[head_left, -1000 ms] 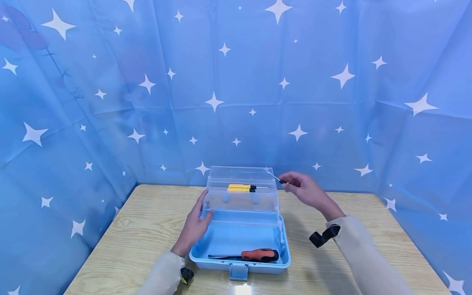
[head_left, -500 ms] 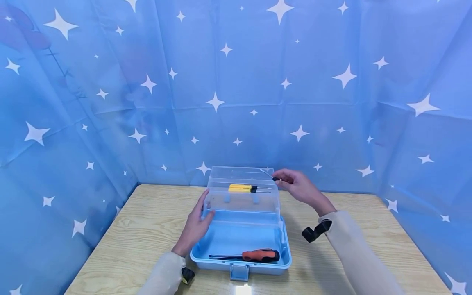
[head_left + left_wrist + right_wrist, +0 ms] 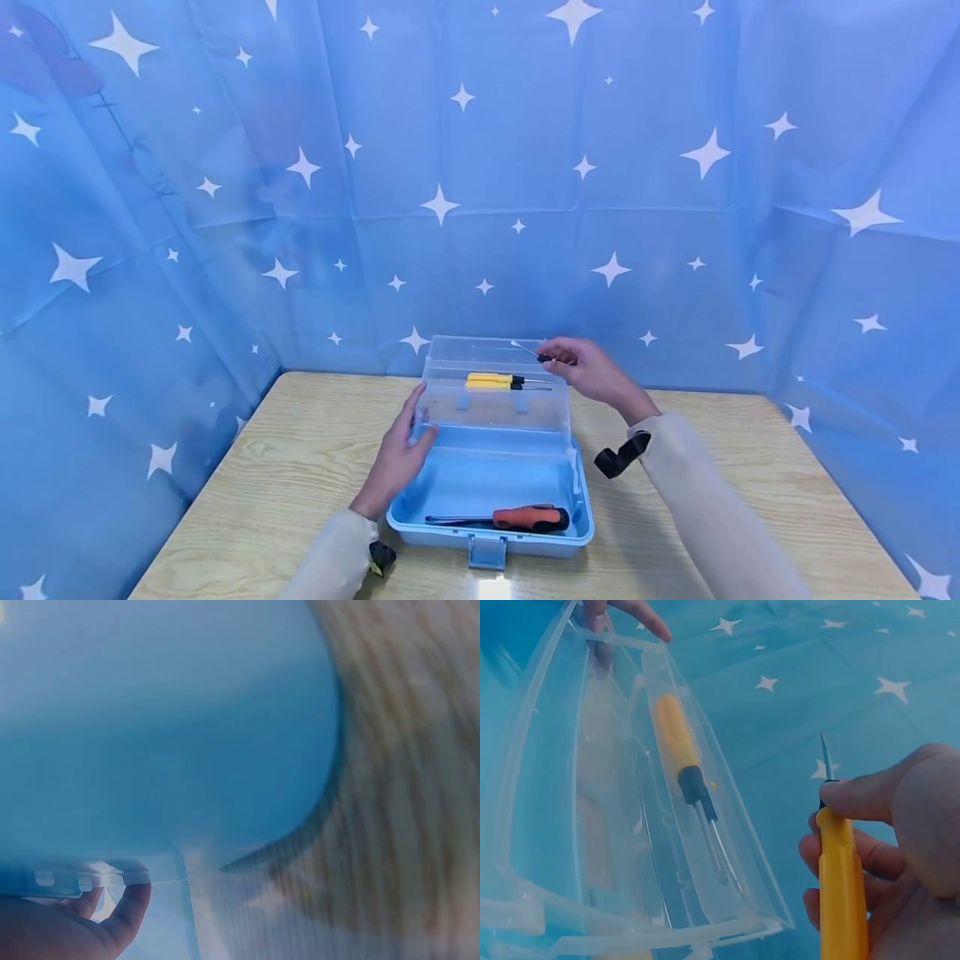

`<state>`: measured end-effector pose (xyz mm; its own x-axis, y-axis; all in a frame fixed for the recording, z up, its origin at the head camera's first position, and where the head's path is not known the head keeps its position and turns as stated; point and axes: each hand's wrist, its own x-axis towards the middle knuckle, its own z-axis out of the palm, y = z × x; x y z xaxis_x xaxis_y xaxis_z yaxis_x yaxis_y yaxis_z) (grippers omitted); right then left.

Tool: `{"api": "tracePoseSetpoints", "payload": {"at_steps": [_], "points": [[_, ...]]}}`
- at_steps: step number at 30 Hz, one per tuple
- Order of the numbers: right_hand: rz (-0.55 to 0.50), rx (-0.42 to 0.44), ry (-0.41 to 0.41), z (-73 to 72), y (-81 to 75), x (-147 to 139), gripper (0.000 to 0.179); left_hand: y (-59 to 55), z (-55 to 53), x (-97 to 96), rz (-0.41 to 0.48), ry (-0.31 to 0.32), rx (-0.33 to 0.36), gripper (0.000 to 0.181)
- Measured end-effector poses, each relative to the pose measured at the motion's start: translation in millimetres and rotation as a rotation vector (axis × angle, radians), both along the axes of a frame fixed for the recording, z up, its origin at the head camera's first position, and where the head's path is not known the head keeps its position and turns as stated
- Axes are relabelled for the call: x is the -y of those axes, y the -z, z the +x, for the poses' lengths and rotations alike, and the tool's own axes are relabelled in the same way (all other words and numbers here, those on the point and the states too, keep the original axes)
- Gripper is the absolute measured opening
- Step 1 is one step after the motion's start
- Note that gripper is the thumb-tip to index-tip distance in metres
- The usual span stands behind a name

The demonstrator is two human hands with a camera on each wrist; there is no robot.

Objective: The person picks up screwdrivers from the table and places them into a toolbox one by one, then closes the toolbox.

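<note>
My right hand (image 3: 588, 367) pinches a small yellow-handled screwdriver (image 3: 841, 881) near its black collar, its shaft angled up and left over the far right part of the clear tray. In the head view my left hand (image 3: 397, 458) grips the left end of this raised clear plastic tray (image 3: 491, 412), thumb on the near side. Two similar yellow screwdrivers (image 3: 491, 381) lie side by side in the tray's far compartment. Below, in the light-blue toolbox (image 3: 487, 540), rests a larger red-and-black screwdriver (image 3: 528, 518) along the front wall. The left wrist view is mostly the blue box side.
The toolbox stands on a wood-grain table (image 3: 292, 467), its front latch (image 3: 487, 553) hanging down. Behind and at the sides hangs a blue curtain (image 3: 517, 167) with white stars. Black straps show on both wrists.
My right hand has moved left with the small screwdriver, from beside the tray's right end to over its far right part. The left hand stays in place.
</note>
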<state>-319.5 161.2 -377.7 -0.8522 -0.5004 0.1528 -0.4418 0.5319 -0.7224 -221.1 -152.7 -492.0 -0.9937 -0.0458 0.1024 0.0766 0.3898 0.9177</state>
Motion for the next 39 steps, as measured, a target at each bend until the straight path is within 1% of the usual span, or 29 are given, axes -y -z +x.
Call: {"api": "tracePoseSetpoints", "payload": {"at_steps": [8, 13, 19, 26, 33, 39], "points": [[0.033, -0.024, -0.029, -7.4, 1.1, 10, 0.029, 1.0, -1.1, 0.3, 0.005, 0.002, 0.000, 0.064], [0.039, -0.007, -0.025, -13.3, 4.1, 18, 0.029, 0.3, -2.2, 0.9, -0.006, -0.004, -0.001, 0.064], [0.038, 0.000, -0.020, -16.2, 7.6, 27, 0.029, -1.3, -2.9, 1.4, -0.010, -0.004, -0.002, 0.064], [0.031, 0.024, -0.032, -19.6, 11.0, 33, 0.029, 1.4, -1.9, 0.7, 0.000, 0.004, -0.004, 0.064], [0.041, 0.001, -0.030, -23.4, 12.4, 40, 0.029, 1.0, -1.3, 0.6, 0.004, -0.003, 0.000, 0.064], [0.045, 0.011, -0.027, -26.8, 16.2, 44, 0.029, 1.3, -2.1, 0.1, 0.003, -0.005, 0.004, 0.064]]}}
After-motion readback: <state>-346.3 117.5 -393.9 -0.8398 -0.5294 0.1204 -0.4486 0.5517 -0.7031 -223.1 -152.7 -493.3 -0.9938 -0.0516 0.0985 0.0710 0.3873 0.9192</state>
